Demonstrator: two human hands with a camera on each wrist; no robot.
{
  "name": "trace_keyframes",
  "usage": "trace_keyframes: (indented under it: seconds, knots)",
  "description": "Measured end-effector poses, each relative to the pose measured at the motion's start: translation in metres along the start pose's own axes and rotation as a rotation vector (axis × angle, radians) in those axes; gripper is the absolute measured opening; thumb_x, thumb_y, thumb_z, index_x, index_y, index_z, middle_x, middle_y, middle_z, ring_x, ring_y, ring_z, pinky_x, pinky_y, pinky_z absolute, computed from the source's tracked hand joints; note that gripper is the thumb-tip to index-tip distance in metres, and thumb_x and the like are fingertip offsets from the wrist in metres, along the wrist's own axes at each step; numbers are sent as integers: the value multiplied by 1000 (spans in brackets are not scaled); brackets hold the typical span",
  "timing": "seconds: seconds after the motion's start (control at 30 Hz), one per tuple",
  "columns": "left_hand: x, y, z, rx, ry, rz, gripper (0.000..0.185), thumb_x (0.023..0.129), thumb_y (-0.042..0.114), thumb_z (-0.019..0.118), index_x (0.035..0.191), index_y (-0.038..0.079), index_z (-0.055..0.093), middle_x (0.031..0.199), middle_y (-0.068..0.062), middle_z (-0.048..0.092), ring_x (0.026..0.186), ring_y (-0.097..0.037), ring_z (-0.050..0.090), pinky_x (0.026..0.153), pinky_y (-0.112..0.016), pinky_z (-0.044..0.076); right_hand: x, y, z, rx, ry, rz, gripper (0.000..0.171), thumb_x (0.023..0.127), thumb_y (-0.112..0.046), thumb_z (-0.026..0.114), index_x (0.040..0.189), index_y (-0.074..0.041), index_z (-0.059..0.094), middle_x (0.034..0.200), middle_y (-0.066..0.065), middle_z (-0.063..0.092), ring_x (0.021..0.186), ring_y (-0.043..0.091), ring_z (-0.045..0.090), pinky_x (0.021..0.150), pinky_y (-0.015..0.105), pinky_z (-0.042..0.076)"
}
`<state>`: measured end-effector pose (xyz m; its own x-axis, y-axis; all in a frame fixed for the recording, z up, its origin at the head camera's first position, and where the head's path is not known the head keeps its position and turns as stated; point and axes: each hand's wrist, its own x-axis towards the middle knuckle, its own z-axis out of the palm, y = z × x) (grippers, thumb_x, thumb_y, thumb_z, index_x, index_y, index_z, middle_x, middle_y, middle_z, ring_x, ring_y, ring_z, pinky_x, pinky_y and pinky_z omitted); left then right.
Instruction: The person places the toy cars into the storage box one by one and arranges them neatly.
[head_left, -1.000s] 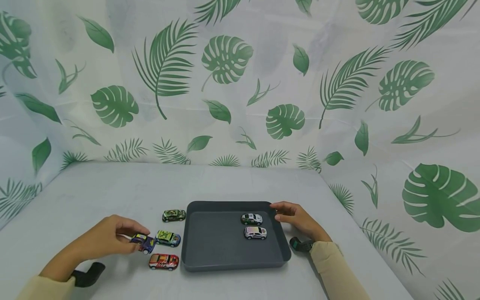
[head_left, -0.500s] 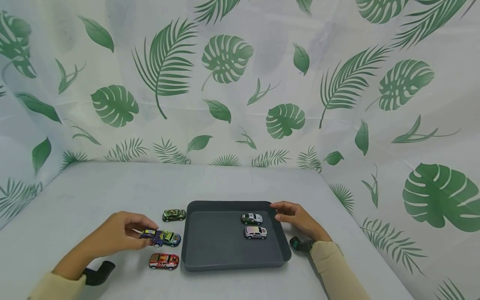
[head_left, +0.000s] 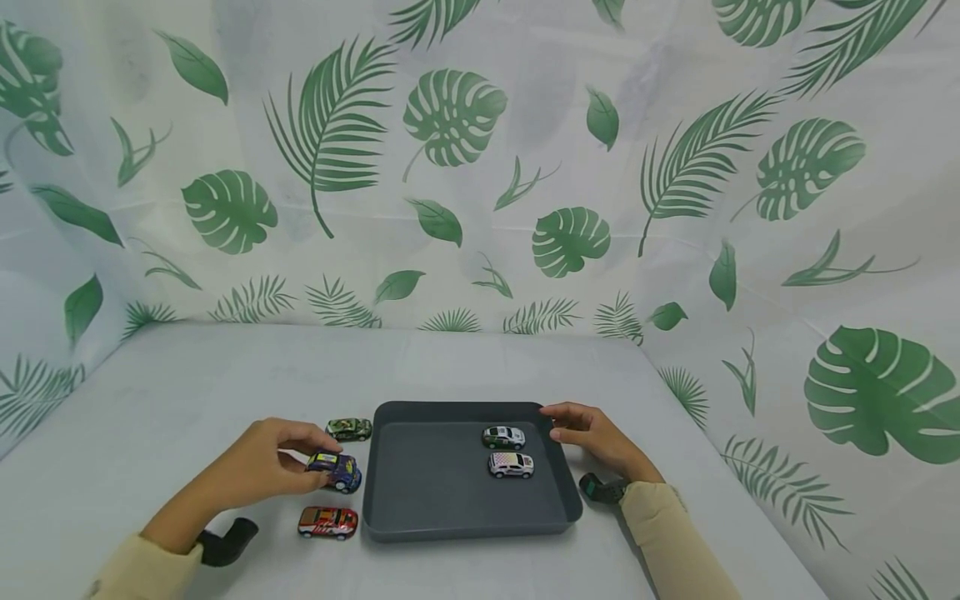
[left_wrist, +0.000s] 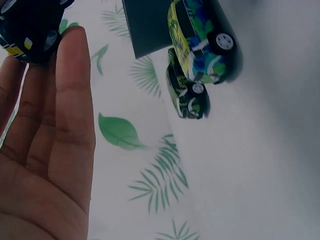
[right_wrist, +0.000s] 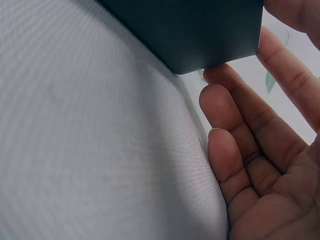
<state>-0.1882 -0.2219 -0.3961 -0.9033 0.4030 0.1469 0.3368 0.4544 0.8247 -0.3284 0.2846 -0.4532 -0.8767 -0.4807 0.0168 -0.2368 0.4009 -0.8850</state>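
A person's left hand (head_left: 266,462) pinches a dark blue toy car (head_left: 335,468) at its fingertips (head_left: 318,454), holding it just above the white bench (head_left: 187,383) and close to the left wall of a dark grey tray (head_left: 450,529). In the left wrist view the blue-and-green toy car (left_wrist: 202,42) sits on the bench just beyond those fingers, with a green camouflage toy car (left_wrist: 186,95) touching or nearly touching its far end. A red toy car (head_left: 327,522) lies on the bench just below the fingers, beside the tray's near left corner.

The right hand (head_left: 592,437) rests at the tray's far right corner, fingers (right_wrist: 235,105) loosely curved against the outer wall and the thumb over the rim. Inside the tray, just left of those fingers, stand a white-and-green toy car (head_left: 503,437) and a white patterned toy car (head_left: 511,465), side by side and a little apart.
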Motion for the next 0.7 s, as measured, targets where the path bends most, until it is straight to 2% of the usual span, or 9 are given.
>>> trace_keyframes:
  seconds: [0.23, 0.47, 0.7]
  knots:
    - [7, 6, 7, 7, 12, 32, 31, 88, 17, 87, 116, 4, 80, 108, -3, 79, 95, -9, 73, 79, -29, 63, 0, 0, 0, 0, 1, 4, 46, 103, -12, 73, 144, 5, 63, 142, 25, 64, 121, 25, 62, 107, 40, 45]
    - [16, 8, 17, 2, 9, 117, 31, 88, 11, 86, 117, 1, 80, 110, -5, 79, 96, -8, 72, 80, -32, 63, 0, 0, 0, -4, 2, -3, 45, 103, -11, 72, 144, 5, 63, 142, 26, 64, 120, 26, 62, 107, 42, 45]
    - [25, 13, 25, -18, 8, 137, 28, 88, 9, 86, 114, 1, 80, 109, -5, 79, 94, -8, 71, 80, -30, 63, 0, 0, 0, -10, 1, -6, 46, 103, -12, 73, 144, 6, 63, 141, 26, 65, 118, 26, 62, 106, 42, 46]
